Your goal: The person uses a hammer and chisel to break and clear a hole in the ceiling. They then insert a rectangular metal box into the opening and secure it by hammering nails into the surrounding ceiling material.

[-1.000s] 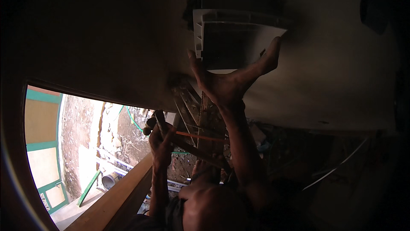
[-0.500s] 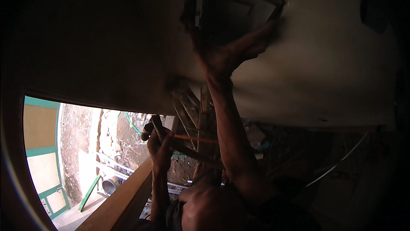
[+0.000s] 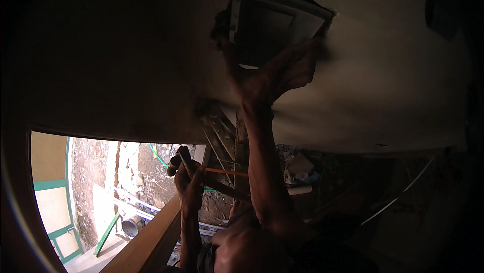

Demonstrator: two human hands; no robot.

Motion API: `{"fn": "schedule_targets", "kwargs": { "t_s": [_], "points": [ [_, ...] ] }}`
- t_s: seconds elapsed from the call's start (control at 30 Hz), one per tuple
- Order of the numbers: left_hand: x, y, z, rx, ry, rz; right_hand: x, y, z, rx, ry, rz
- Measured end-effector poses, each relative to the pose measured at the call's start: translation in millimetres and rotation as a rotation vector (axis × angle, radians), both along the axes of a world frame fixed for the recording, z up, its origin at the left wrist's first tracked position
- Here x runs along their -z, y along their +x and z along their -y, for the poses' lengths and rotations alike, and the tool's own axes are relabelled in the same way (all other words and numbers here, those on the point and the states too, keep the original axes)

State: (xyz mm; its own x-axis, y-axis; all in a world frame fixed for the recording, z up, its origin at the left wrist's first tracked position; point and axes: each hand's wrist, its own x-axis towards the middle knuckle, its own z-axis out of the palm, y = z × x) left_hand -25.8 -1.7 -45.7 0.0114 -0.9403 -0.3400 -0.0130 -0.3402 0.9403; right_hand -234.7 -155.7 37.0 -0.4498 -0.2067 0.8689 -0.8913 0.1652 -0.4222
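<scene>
A square, shallow metal-looking box [image 3: 272, 13] sits in a rough-edged cutout in the pale wall surface. My right hand [image 3: 267, 73] reaches up to it with thumb and fingers spread to either side, gripping its lower part; the fingertips are dark and hard to see. A small bright strip shows at the box's lower edge, above my palm. Lower down, my left hand [image 3: 190, 184] is closed round what looks like a hammer [image 3: 184, 157], its dark head above my fist. A thin orange stick [image 3: 227, 172] runs rightward from the same hand.
The pale wall [image 3: 363, 81] fills the upper view. A wooden beam [image 3: 143, 237] slants up from the lower left, beside a bright opening with rubble ground [image 3: 151, 164] and a pipe piece [image 3: 130, 226]. Rough timbers [image 3: 242, 137] stand behind my right forearm.
The view has tilted, so the box and wall sit lower in the picture. My right hand stays at the box, and a bright strip now shows above its palm. The left hand keeps its hold.
</scene>
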Motion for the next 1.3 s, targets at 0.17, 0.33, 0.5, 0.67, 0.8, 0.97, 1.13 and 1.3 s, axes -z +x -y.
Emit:
{"fn": "schedule_targets", "kwargs": {
  "t_s": [0.17, 0.33, 0.5, 0.67, 0.8, 0.97, 1.13, 1.3],
  "points": [
    [7.1, -1.4, -3.5, -0.012, -0.059, 0.010, -6.3, -0.6, -12.7, -0.080, -0.037, 0.008],
    [-3.7, -9.5, -0.6, -0.002, 0.092, 0.060, -10.6, 5.5, -19.0, -0.073, 0.008, 0.050],
    [11.0, -5.5, -4.2, -0.026, 0.011, 0.064, 4.5, 0.1, -13.2, -0.105, -0.058, -0.040],
    [22.4, -7.5, -1.4, -0.043, -0.078, 0.036, 10.3, 4.4, -18.1, -0.081, -0.029, 0.081],
    [5.1, -27.2, 9.0, -0.044, -0.143, -0.069, 7.7, 4.4, -26.2, -0.072, -0.002, 0.117],
    [-10.0, -52.3, 42.7, -0.072, -0.644, 0.215, 8.1, 8.1, -31.4, -0.037, 0.066, 0.091],
    [-23.4, -53.7, 75.8, -0.050, -0.960, 0.647, 9.8, 20.0, -38.6, -0.120, 0.098, 0.111],
    [-29.7, -92.0, 111.6, -0.134, -0.783, 0.070, 17.3, -2.2, -60.3, -0.239, 0.109, 0.085]
  ]
}}
